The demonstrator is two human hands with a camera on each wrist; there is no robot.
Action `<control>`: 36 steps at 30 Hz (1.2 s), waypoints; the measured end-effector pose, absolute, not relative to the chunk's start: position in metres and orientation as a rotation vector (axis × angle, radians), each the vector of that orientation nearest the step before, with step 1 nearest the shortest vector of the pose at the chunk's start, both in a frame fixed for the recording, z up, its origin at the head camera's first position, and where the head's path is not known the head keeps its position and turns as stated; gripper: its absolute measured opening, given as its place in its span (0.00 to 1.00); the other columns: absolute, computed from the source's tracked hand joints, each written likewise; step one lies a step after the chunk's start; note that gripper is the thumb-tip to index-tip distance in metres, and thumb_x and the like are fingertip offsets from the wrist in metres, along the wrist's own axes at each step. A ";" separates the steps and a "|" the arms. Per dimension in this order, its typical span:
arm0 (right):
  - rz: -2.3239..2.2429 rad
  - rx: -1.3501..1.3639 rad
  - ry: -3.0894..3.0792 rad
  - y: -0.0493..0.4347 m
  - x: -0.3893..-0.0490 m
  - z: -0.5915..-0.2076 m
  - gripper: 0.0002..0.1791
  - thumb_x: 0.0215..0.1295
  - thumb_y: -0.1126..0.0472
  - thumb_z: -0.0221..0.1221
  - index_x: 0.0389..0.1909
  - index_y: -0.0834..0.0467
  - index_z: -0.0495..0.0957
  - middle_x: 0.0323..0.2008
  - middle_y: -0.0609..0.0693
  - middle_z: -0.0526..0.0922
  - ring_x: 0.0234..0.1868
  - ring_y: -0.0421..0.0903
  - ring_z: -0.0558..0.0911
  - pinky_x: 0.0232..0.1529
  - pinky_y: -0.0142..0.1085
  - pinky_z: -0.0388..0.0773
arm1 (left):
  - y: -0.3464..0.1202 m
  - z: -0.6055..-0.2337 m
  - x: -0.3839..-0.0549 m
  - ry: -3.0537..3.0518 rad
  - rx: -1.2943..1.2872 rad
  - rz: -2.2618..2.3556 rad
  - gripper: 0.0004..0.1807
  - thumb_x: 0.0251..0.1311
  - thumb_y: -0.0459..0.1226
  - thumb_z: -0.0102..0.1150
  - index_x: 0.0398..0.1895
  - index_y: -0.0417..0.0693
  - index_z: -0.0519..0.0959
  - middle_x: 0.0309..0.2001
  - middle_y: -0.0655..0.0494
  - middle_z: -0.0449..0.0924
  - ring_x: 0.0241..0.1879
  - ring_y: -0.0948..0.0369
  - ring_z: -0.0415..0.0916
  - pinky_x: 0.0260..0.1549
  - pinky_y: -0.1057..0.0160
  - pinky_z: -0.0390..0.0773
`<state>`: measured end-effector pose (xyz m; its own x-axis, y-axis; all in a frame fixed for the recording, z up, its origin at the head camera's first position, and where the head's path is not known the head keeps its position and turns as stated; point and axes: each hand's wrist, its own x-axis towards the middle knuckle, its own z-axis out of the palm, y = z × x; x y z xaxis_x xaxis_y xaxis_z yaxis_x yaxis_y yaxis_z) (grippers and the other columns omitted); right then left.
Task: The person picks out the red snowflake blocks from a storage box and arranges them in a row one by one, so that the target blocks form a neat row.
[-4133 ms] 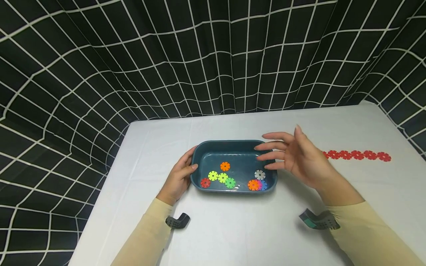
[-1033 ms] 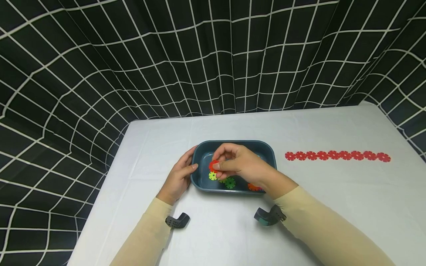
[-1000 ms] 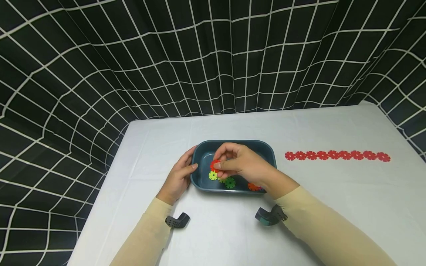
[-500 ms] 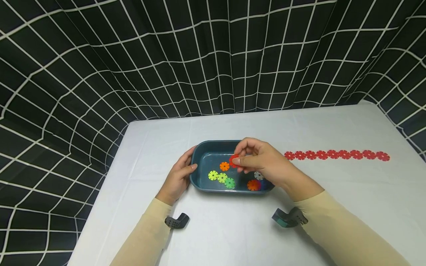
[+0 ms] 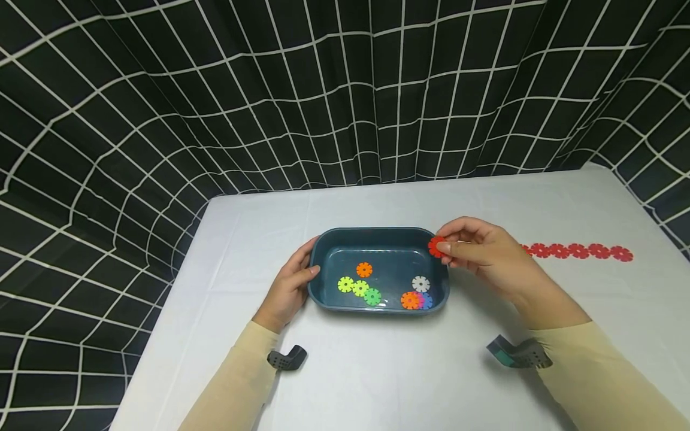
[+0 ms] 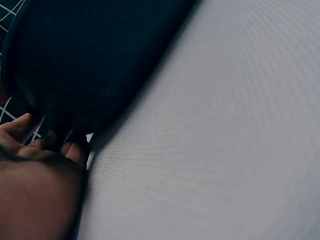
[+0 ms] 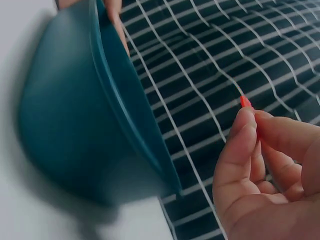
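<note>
At the left end of a dark teal plastic tray, my left hand grips the wall, thumb over the rim and fingers outside. My right hand pinches a red notched snowflake disc between thumb and fingertips, above the tray's far right corner. In the right wrist view only a thin red edge of the disc shows beyond the fingertips. Inside the tray lie an orange disc, two yellow discs, a green disc, a white disc and an overlapping orange, pink and blue group.
A straight row of red snowflake discs lies on the white tablecloth to the right; my right hand hides its left end. A black curtain with white grid lines stands behind and left of the table.
My right hand, spread and holding nothing at first, has picked the red disc from the tray's left part and carried it right to the far corner. The left hand and tray stay put.
</note>
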<state>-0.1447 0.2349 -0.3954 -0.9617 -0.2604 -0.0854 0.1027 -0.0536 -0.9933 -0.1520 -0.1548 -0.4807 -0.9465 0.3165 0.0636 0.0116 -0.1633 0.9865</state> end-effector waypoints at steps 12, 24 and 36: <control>-2.263 -0.067 1.921 0.291 -0.142 -0.409 0.11 0.74 0.72 0.67 0.54 0.64 0.86 0.43 0.53 0.87 0.37 0.48 0.88 0.41 0.33 0.87 | -0.156 -0.479 -0.151 1.872 0.374 2.231 0.34 0.79 0.26 0.47 0.86 0.42 0.59 0.83 0.48 0.62 0.82 0.53 0.57 0.78 0.53 0.60; -2.370 0.174 1.897 0.353 -0.139 -0.419 0.13 0.75 0.71 0.67 0.55 0.58 0.90 0.45 0.49 0.89 0.36 0.46 0.89 0.40 0.32 0.88 | -0.156 -0.482 -0.152 1.873 0.347 2.233 0.33 0.80 0.26 0.47 0.86 0.45 0.62 0.82 0.52 0.65 0.81 0.56 0.59 0.77 0.55 0.61; -2.680 0.412 1.897 0.423 -0.136 -0.434 0.10 0.75 0.70 0.66 0.49 0.58 0.93 0.39 0.46 0.91 0.28 0.43 0.86 0.33 0.28 0.86 | -0.157 -0.483 -0.152 1.869 0.366 2.235 0.34 0.79 0.26 0.47 0.86 0.45 0.62 0.82 0.52 0.65 0.81 0.56 0.58 0.78 0.56 0.60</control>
<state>-0.1365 0.4234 -0.4335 -0.9550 0.2775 -0.1044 0.0062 -0.3333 -0.9428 -0.1519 -0.1565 -0.4825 -0.9482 0.3124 0.0576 0.0014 -0.1772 0.9842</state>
